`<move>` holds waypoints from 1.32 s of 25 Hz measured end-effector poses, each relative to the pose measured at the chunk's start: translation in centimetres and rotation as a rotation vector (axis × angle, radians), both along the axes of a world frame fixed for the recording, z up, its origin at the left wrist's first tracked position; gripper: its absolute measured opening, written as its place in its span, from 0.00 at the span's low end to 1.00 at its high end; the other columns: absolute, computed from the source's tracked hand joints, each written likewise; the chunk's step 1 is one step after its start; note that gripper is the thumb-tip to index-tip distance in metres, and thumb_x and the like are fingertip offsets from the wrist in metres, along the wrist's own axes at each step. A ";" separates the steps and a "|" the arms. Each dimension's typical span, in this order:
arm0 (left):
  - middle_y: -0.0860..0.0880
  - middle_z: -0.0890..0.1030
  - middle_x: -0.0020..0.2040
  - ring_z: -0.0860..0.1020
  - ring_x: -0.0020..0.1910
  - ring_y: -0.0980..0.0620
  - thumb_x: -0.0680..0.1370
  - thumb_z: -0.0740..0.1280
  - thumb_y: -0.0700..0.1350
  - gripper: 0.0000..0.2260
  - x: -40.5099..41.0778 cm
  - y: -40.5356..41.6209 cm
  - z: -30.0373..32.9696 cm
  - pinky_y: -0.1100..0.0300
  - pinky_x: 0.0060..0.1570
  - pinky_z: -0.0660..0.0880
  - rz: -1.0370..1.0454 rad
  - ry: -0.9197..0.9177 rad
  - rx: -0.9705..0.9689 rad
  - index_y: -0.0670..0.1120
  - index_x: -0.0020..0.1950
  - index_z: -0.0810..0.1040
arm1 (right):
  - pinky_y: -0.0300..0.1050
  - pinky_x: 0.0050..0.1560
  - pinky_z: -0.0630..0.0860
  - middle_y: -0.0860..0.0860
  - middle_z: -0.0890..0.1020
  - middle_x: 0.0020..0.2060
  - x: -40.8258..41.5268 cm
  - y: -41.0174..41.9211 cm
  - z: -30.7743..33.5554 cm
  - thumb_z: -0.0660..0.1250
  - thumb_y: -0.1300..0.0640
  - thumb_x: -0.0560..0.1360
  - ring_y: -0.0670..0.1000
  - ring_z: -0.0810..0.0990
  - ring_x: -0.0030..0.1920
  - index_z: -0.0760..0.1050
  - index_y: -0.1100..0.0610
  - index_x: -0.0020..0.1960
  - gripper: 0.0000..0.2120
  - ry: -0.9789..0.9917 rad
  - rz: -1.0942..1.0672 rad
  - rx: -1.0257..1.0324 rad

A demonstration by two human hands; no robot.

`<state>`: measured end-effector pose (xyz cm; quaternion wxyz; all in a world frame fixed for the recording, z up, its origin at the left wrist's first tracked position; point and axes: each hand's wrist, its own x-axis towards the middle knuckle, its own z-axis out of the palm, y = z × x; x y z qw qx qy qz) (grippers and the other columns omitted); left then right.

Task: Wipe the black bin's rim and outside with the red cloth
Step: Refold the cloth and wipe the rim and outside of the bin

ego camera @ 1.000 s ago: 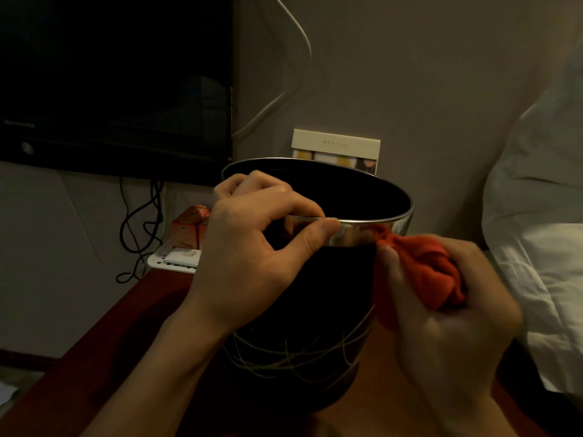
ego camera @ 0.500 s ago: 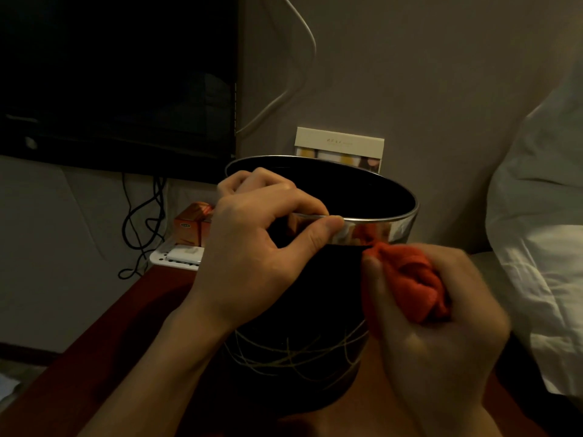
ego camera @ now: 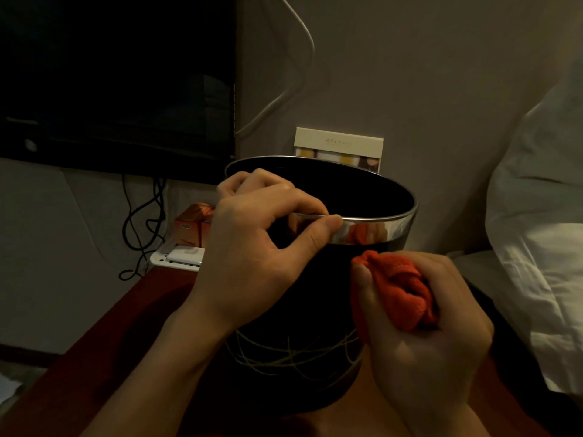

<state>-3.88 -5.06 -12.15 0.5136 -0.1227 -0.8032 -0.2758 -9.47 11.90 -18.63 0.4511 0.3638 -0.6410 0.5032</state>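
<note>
The person's right hand (ego camera: 422, 329) is sitting nearest the camera, its fingers curled tight around a bunched red cloth (ego camera: 396, 291), and the cloth is pressing against the dark outer wall of the black bin (ego camera: 303, 313) just below the shiny rim band (ego camera: 375, 230), where a red reflection is showing. The left hand (ego camera: 252, 250) is gripping that rim on the near left side, thumb lying along the outside of the metal band and fingers hooking over the edge into the bin. The bin is standing upright on a reddish-brown wooden tabletop (ego camera: 126, 335), its long axis vertical and its open mouth facing up, with thin pale lines crossing its lower wall. To the right, white bedding (ego camera: 536, 234) is crowding close to the table. Behind the bin on the left, a white tray (ego camera: 176, 258) is holding an orange box (ego camera: 191, 227), and black cables (ego camera: 142, 222) are hanging down beside it. Farther back, a cream card (ego camera: 339, 148) is leaning against the beige wall (ego camera: 426, 74), a dark screen (ego camera: 116, 80) is filling the upper left, and a white cable (ego camera: 303, 52) is looping down the wall.
</note>
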 end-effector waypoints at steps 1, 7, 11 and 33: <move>0.59 0.77 0.39 0.74 0.48 0.62 0.73 0.68 0.53 0.03 0.0 0.0 0.0 0.59 0.59 0.62 0.002 -0.001 0.003 0.56 0.42 0.78 | 0.31 0.50 0.74 0.49 0.83 0.45 0.1 -0.1 -0.1 0.73 0.51 0.77 0.43 0.82 0.46 0.81 0.58 0.50 0.10 -0.008 0.015 0.004; 0.59 0.78 0.40 0.75 0.48 0.62 0.73 0.67 0.54 0.03 0.3 -0.1 0.1 0.55 0.60 0.64 0.000 -0.018 0.024 0.56 0.43 0.78 | 0.31 0.48 0.74 0.47 0.83 0.44 0.4 0.4 0.6 0.74 0.50 0.76 0.44 0.82 0.46 0.82 0.56 0.49 0.09 -0.054 0.074 0.077; 0.63 0.77 0.44 0.72 0.52 0.65 0.75 0.63 0.58 0.08 0.7 2.2 0.2 0.58 0.63 0.58 0.080 -0.063 -0.063 0.59 0.49 0.78 | 0.33 0.45 0.74 0.43 0.83 0.43 0.6 1.1 1.9 0.74 0.48 0.76 0.44 0.82 0.43 0.80 0.47 0.48 0.05 -0.120 0.086 -0.034; 0.59 0.77 0.40 0.71 0.50 0.63 0.73 0.66 0.57 0.06 0.0 0.9 0.0 0.62 0.61 0.57 0.087 -0.028 -0.029 0.57 0.44 0.77 | 0.37 0.46 0.76 0.46 0.83 0.44 -1.0 0.8 0.4 0.73 0.50 0.77 0.45 0.82 0.44 0.80 0.54 0.49 0.08 -0.102 0.045 -0.010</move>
